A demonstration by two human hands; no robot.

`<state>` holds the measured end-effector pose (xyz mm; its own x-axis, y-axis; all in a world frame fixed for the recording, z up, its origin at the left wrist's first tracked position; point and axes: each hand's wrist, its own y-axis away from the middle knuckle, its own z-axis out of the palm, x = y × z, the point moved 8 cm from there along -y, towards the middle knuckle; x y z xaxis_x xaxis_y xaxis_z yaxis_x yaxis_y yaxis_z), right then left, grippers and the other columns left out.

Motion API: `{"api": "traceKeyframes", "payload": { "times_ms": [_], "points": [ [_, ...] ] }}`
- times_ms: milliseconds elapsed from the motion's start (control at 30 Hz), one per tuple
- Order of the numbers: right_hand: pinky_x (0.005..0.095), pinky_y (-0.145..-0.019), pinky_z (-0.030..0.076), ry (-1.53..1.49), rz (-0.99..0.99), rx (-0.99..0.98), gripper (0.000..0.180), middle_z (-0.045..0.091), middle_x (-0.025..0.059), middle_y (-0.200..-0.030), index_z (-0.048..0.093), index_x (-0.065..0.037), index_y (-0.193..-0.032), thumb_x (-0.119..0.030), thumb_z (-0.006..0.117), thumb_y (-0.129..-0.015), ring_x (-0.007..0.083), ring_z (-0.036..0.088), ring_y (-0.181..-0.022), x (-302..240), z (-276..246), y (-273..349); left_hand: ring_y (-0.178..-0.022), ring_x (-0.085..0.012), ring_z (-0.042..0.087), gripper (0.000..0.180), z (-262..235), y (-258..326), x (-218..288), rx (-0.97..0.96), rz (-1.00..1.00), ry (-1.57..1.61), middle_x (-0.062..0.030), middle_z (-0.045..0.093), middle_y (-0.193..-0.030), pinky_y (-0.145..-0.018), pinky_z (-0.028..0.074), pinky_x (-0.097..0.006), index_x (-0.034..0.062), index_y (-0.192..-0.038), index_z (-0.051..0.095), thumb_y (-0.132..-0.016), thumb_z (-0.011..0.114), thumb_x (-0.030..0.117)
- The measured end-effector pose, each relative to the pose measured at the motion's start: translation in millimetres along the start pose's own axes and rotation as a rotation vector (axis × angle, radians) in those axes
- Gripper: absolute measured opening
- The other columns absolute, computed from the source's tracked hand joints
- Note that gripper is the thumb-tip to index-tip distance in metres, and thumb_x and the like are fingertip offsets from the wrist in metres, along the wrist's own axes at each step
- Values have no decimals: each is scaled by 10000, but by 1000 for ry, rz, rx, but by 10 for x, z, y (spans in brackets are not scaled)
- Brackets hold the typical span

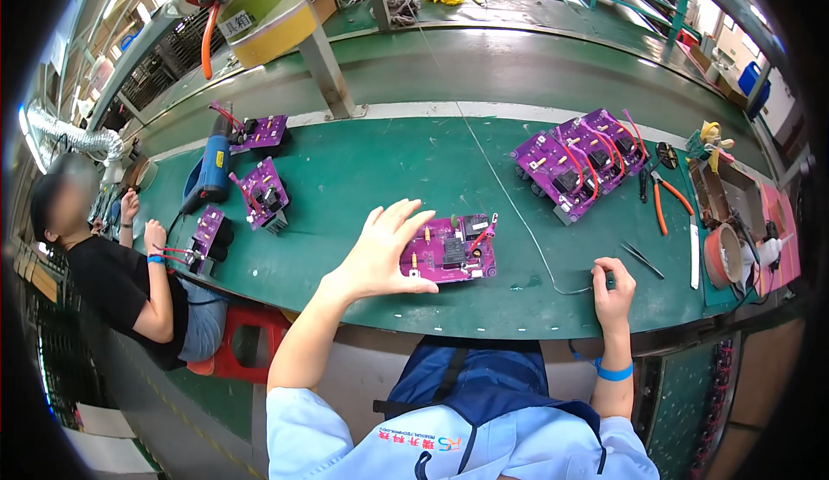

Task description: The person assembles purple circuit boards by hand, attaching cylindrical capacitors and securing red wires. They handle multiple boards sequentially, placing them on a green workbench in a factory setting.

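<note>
A purple circuit board (475, 260) with black and red parts lies on the green bench in front of me. My left hand (384, 251) spans its left end, thumb along the near edge and fingertips at the far edge. To the right, my right hand (613, 290) is closed at the bench's near edge. A thin silvery wire (522, 218) comes down from above, curves across the bench and ends at my right hand's fingers. Something small and dark shows between those fingers; its kind is unclear.
Joined purple boards (579, 161) with red leads lie at the far right, beside orange-handled pliers (661, 204) and tweezers (642, 260). A blue heat gun (210, 169) and smaller boards (263, 193) lie left. A co-worker (121, 281) sits at left, handling another board. A post (326, 74) rises behind.
</note>
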<state>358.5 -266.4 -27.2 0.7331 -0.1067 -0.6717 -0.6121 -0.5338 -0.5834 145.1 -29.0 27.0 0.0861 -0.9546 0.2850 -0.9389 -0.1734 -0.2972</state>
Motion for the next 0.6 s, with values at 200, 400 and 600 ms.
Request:
{"api": "traceKeyframes", "payload": {
  "times_ms": [200,400,600],
  "points": [
    [254,-552,438,-12,13,-4,101,556,100,-681,550,14,-806,62,538,-718,173,554,-589,-5,-8,-7,-1071,-287,429,872,143,-40,-10,-14,-23,88,-160,444,-1159,-912,303,-390,37,-1217,373,-547,713,479],
    [259,-552,439,-16,5,2,91,557,93,-668,551,7,-788,60,540,-715,173,554,-588,-5,-10,-6,-1045,-301,460,822,125,-32,13,36,-29,86,-154,485,-1131,-904,319,-393,32,-1163,434,-506,746,415],
    [257,-551,434,-9,22,21,76,560,83,-661,552,6,-773,52,538,-714,172,553,-588,-21,-21,-18,-1031,-292,470,777,105,-41,25,70,-20,99,-149,498,-1113,-898,323,-384,32,-1128,467,-496,752,382]
  ]
}}
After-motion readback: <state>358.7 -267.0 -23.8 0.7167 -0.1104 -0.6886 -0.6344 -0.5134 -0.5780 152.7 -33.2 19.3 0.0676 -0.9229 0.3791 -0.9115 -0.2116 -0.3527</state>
